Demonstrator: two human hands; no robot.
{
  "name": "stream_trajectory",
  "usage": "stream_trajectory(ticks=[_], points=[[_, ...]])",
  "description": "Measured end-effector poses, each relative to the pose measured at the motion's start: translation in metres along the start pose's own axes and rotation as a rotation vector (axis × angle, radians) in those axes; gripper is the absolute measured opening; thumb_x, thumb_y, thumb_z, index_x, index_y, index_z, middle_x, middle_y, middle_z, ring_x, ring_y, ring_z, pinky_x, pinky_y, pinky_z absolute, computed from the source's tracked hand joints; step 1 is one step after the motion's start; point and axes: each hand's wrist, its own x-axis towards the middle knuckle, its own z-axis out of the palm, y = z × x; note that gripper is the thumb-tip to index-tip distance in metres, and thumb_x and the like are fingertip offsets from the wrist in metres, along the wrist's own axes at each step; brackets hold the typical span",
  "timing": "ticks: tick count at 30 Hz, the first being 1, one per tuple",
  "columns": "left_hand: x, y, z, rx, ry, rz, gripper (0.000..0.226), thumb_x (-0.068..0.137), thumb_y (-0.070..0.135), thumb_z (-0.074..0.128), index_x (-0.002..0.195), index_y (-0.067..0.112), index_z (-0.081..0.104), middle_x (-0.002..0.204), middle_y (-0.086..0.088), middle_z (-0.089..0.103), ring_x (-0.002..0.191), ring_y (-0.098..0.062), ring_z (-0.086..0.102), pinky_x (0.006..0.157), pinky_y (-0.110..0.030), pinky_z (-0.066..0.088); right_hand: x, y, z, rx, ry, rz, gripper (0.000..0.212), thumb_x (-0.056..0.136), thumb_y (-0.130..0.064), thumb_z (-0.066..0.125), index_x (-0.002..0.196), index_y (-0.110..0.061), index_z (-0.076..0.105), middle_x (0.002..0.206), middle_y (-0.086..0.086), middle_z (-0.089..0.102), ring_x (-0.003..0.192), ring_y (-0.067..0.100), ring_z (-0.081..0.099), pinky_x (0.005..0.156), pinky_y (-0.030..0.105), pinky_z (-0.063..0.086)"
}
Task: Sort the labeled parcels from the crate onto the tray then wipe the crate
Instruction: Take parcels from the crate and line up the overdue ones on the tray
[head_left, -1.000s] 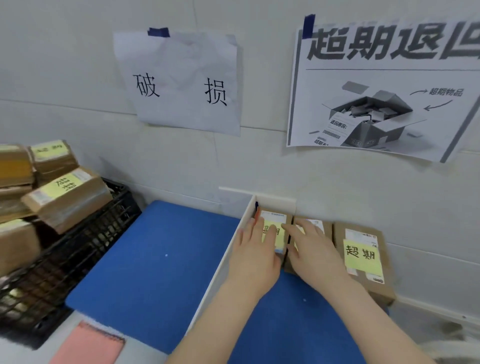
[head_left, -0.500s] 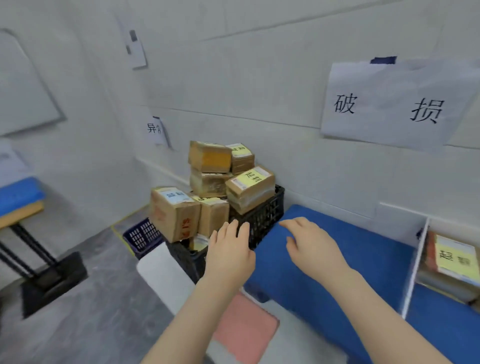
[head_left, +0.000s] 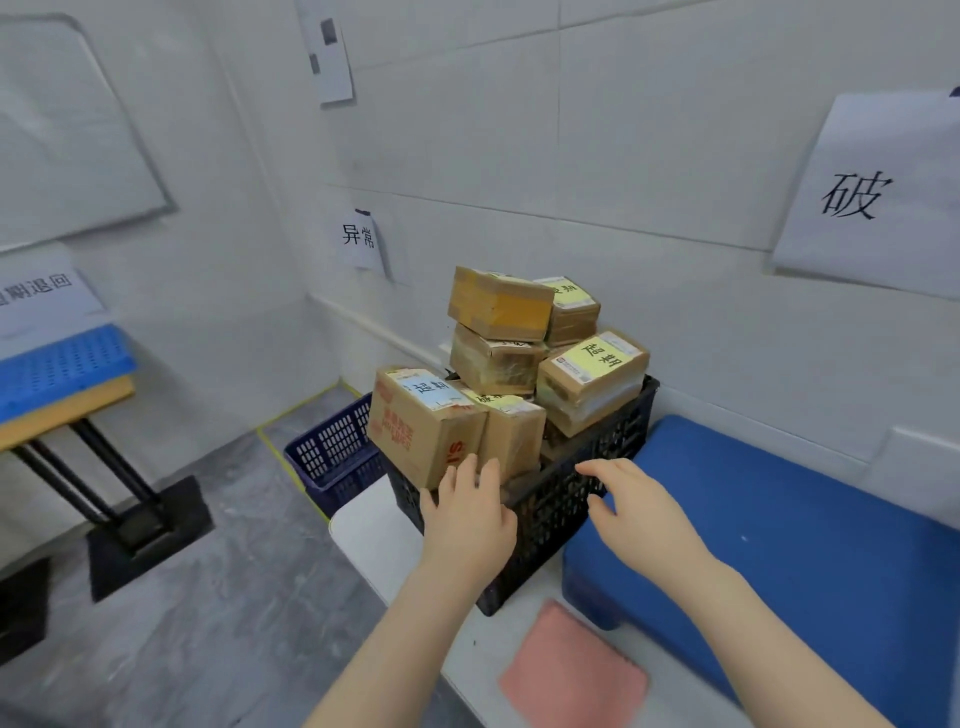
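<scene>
Now the labeled parcels (head_left: 519, 332) sit heaped in the black crate (head_left: 571, 499), just beside the blue tray (head_left: 789, 519). The left hand (head_left: 467, 519) has a slack grip, fingers straight at the lower edge of the front parcel (head_left: 415, 426). The right hand (head_left: 631, 512) hovers by the crate's rim, fingers spread, empty.

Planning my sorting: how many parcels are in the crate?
6 parcels: two on top, one beneath, one right, two front. Others may hide below.

Crate (head_left: 571, 493): lower parcels lay hidden behind its mesh walls; left hand (head_left: 467, 525) covered its near corner. Right of crate, blue tray (head_left: 779, 519) and wall sign (head_left: 872, 197) ran off the frame edge. Whether fingers (head_left: 462, 470) touched front parcel (head_left: 415, 421): unclear.
</scene>
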Motion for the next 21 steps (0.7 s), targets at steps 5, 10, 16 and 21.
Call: stream_trajectory(ticks=[5,10,16,21], points=[[0.040,-0.020,-0.005,-0.082,0.156,-0.162,0.054,0.097,0.033,0.034,0.148,0.026,0.018,0.158,-0.004,0.008,0.145,-0.031,0.009,0.111,-0.062,0.018,0.021,0.001,0.022,0.115,0.002,-0.016,0.039,0.098,-0.020,0.045,0.134,-0.033,0.046,0.135,-0.013,0.045,0.091,0.012,0.061,0.079,0.025,0.052],[0.103,-0.056,-0.018,-0.119,0.208,-0.235,0.056,0.098,0.031,0.033,0.150,0.026,0.012,0.159,-0.005,0.001,0.144,-0.035,0.008,0.108,-0.062,0.025,0.054,-0.014,0.044,0.150,-0.020,-0.078,0.038,0.098,-0.018,0.043,0.131,-0.035,0.049,0.132,-0.019,0.042,0.095,-0.002,0.051,0.083,0.015,0.043],[0.144,-0.090,-0.009,-0.224,0.061,-0.177,0.054,0.097,0.042,0.023,0.149,0.030,0.021,0.160,-0.001,-0.006,0.146,-0.032,-0.007,0.116,-0.056,0.006,0.120,-0.053,0.056,0.235,0.096,-0.163,0.037,0.096,-0.010,0.042,0.126,-0.027,0.056,0.129,-0.018,0.045,0.115,0.000,0.046,0.096,0.021,0.043],[0.127,-0.108,-0.004,-0.410,0.183,-0.130,0.050,0.098,0.030,0.028,0.147,0.023,0.028,0.160,0.000,0.004,0.146,-0.024,0.004,0.117,-0.047,0.017,0.167,-0.083,0.071,0.252,0.027,-0.222,0.035,0.097,-0.014,0.044,0.126,-0.028,0.056,0.131,-0.017,0.044,0.115,-0.005,0.041,0.094,0.011,0.035]])
